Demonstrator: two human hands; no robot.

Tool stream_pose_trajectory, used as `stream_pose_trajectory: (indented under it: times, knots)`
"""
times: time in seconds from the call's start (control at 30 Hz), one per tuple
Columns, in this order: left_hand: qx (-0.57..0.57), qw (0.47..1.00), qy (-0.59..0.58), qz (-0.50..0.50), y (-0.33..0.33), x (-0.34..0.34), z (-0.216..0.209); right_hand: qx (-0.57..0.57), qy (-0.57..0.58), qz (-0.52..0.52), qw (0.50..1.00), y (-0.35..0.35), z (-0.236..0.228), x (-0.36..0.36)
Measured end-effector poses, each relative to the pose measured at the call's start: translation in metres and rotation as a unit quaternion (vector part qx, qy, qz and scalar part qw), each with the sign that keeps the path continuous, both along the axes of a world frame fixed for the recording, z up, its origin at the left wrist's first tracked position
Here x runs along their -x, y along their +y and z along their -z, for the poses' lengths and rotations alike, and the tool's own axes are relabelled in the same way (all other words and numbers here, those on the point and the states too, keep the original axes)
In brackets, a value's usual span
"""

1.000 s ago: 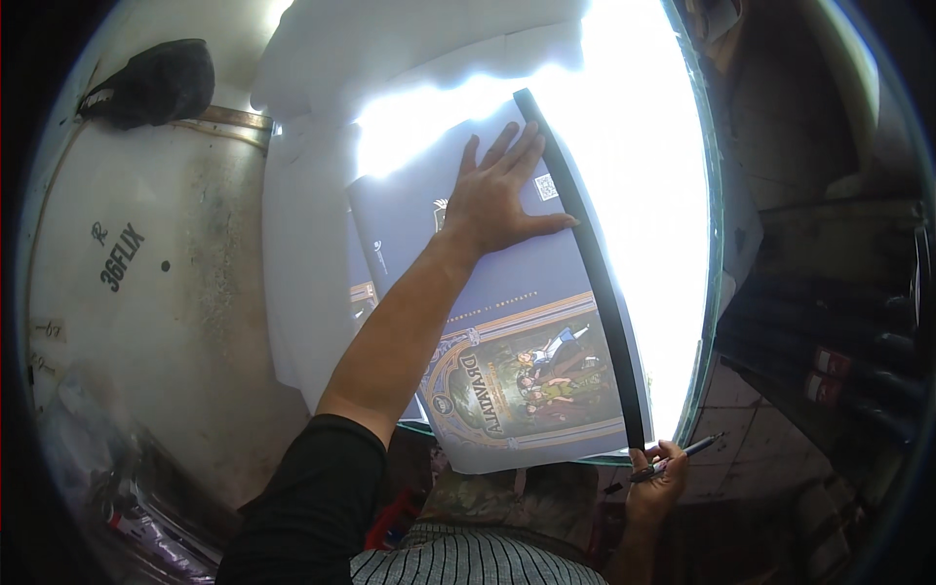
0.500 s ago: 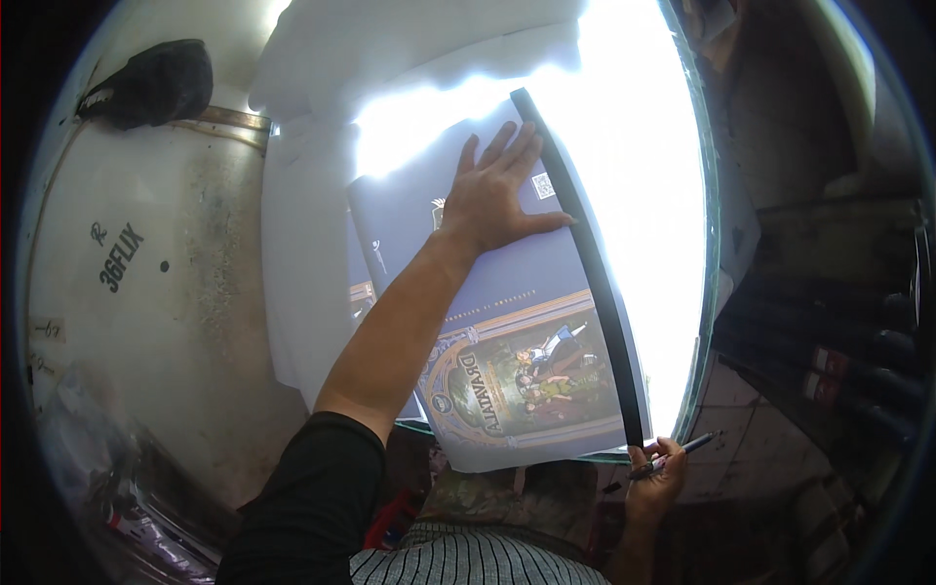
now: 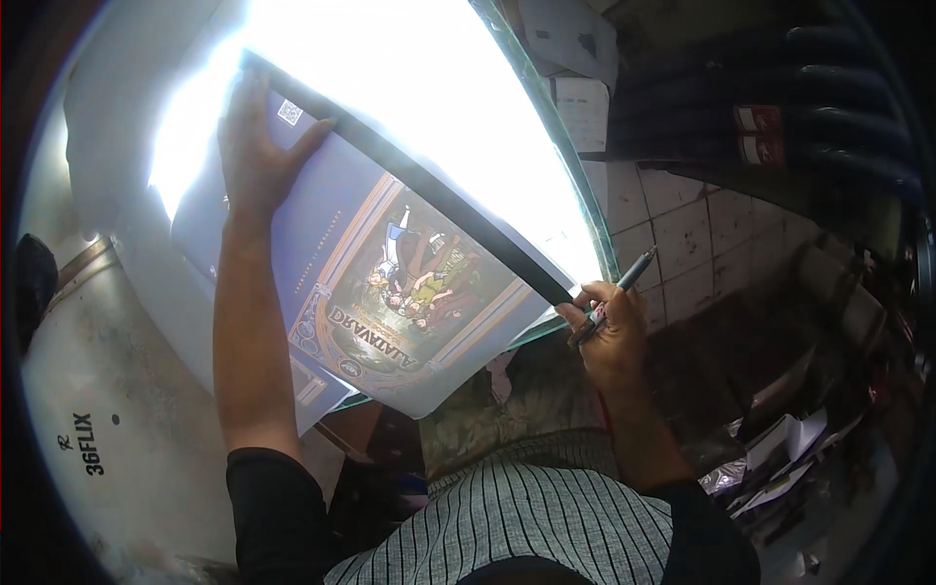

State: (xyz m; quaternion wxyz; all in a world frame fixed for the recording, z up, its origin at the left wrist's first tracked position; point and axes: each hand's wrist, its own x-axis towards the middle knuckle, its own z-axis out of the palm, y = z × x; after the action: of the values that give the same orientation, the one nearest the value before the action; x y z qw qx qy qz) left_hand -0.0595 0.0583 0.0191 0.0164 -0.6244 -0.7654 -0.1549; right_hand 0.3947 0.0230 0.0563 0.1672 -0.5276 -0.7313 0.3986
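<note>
Strip (image 3: pixel 444 203) more slanted in view, left fingers (image 3: pixel 313 138) still touching

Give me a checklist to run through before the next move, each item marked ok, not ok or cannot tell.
1. Left hand steadying the printed sheet: ok, spread on it, thumb reaching the dark strip.
2. Right hand at the strip's near end: ok, thumb and fingers there.
3. Pen secure: ok, it sits in the right hand.
4. Sheet wholly on the lit panel: not ok, its near corner overhangs the panel's edge.
5. Panel lit: ok, bright white beyond the strip.
6. Strip flat along its whole length: cannot tell from this view.
</note>
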Motion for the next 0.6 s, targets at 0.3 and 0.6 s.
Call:
stream_pose_trajectory:
  times: [0.3, 0.6]
  knots:
    - [0.119, 0.991, -0.012, -0.058, 0.006, -0.018, -0.025, 0.038, -0.012, 0.011, 0.999, -0.001, -0.001, 0.003]
    - [0.094, 0.994, 0.004, -0.05, 0.003, -0.015, -0.018, -0.003, -0.028, -0.042, 0.999, 0.002, 0.0, -0.001]
